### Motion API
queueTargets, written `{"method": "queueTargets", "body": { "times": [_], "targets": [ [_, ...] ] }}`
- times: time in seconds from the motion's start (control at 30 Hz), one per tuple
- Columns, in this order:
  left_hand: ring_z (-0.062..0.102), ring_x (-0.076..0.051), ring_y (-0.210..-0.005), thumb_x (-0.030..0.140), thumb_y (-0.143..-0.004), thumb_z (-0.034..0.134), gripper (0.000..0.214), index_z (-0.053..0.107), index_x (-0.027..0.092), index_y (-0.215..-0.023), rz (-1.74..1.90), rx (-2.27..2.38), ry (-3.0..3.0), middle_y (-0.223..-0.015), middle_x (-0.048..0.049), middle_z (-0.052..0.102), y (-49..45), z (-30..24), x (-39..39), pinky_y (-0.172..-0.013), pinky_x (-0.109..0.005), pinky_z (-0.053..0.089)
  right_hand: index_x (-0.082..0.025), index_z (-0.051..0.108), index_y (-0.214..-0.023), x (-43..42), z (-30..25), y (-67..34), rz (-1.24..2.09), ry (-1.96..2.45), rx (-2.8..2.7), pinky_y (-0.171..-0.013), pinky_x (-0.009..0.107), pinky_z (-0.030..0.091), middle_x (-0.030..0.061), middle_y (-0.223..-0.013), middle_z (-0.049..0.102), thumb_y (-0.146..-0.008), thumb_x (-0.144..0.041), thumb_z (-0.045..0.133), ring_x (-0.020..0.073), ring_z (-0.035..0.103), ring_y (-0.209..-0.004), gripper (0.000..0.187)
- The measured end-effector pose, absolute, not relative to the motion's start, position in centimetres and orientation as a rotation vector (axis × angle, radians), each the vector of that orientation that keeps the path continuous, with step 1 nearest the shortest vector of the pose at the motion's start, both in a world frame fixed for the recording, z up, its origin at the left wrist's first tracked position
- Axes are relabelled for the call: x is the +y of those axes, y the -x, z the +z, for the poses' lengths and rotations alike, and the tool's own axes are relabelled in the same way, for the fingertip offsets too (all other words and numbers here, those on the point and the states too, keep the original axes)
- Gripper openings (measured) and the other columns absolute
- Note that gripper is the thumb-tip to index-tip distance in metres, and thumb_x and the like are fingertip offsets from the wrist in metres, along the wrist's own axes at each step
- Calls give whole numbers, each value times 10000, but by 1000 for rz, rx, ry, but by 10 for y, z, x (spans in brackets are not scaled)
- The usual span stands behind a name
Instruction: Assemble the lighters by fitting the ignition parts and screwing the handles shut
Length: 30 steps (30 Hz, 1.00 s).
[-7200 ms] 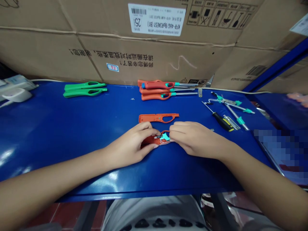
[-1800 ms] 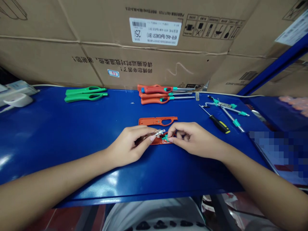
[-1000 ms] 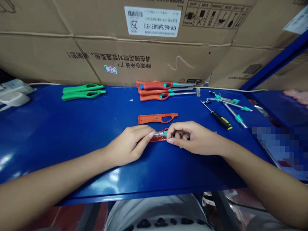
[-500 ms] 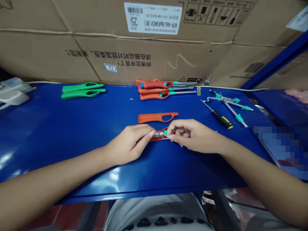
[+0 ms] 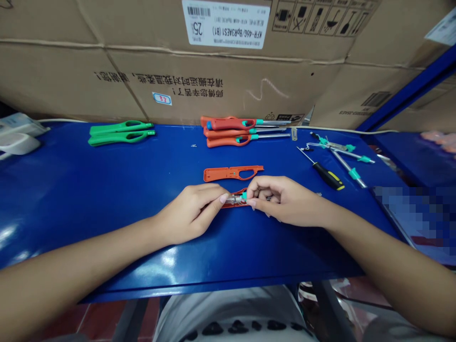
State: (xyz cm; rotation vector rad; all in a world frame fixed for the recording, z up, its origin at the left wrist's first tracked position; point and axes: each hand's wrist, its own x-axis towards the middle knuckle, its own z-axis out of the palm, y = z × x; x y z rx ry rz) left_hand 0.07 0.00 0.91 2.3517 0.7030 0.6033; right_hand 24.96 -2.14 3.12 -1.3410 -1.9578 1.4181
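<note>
Over one half of an orange lighter shell (image 5: 235,206), my left hand (image 5: 194,213) is closed, pinching a small clear fuel tank (image 5: 233,199) between thumb and forefinger. My right hand (image 5: 285,202) is closed too, its thumb and fingertips at a teal plastic part (image 5: 244,195) by the tank's right end. A thin pale wire loops under those fingertips, and a bit of metal shows between the fingers. The other orange shell half (image 5: 231,174) lies just beyond both hands, hollow side up.
Several orange lighters with metal rods (image 5: 235,133) are stacked at the back. Two green shells (image 5: 121,133) lie at left. To the right are a screwdriver (image 5: 329,176) and metal rods with teal parts (image 5: 345,164). A large cardboard box (image 5: 160,71) borders the blue table (image 5: 142,180).
Both hands keep almost the same place and grip. The teal part and wire at the right fingertips have shifted very slightly. The view has moved a little.
</note>
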Motion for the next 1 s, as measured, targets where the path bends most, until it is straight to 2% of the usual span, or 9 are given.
{"method": "queueTargets", "body": {
  "times": [0.33,0.63,0.87,1.0],
  "targets": [
    [633,-152,-799,222,-1060,414,269,667,144,-1010,614,679,-2391,-876,-48,691,0,8,0,-753,-251,482,-190,626,-909,-21,29,-250,1350,1334,-1987,-489,201,319,-64,-638,479,-929,-307,627,66,407,-538,119],
    [630,-146,-764,214,-1057,420,269,671,143,-992,639,669,-2429,-827,-38,687,-1,8,0,-727,-238,481,-164,666,-863,-19,25,-247,1346,1286,-1922,-493,205,347,-27,-667,579,-905,-297,652,69,465,-552,140],
    [641,-154,-767,215,-1058,413,282,679,149,-994,616,652,-2429,-819,-42,691,-3,8,0,-719,-242,483,-167,668,-842,-19,24,-248,1325,1266,-1959,-487,204,333,-24,-663,586,-904,-312,655,66,448,-539,158],
    [625,-148,-757,215,-1059,423,289,687,136,-973,625,649,-2415,-806,-41,684,-3,7,0,-717,-241,472,-165,670,-851,-19,24,-249,1321,1254,-1990,-510,203,360,-14,-696,618,-914,-300,641,71,484,-568,151]
  ]
}}
